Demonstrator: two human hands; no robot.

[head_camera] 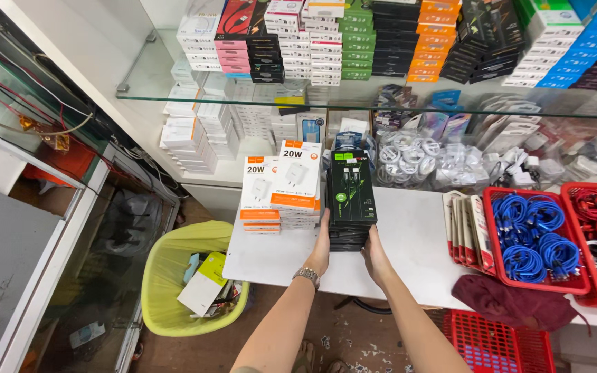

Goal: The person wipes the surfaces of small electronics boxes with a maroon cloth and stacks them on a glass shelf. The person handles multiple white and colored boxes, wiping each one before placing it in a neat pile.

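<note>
Stack of black boxes [350, 200] on white worktop [409, 235], clamped between left hand [322, 250] and right hand [376, 257] at its lower sides. Prob. light, stiff, slippery card; could slide apart, so squeeze low w/ both palms.

Stack of boxed cables [351, 197] stands on the table [409, 242], charger box stacks [281, 190] just left of it. Cable baskets [530, 238] well right; bin [188, 276] lower left, off the table; shelf [381, 97] behind.

A phone-accessory shop — glass shelf [381, 103] stacked with boxed chargers [291, 41], cable baskets [530, 238].
</note>
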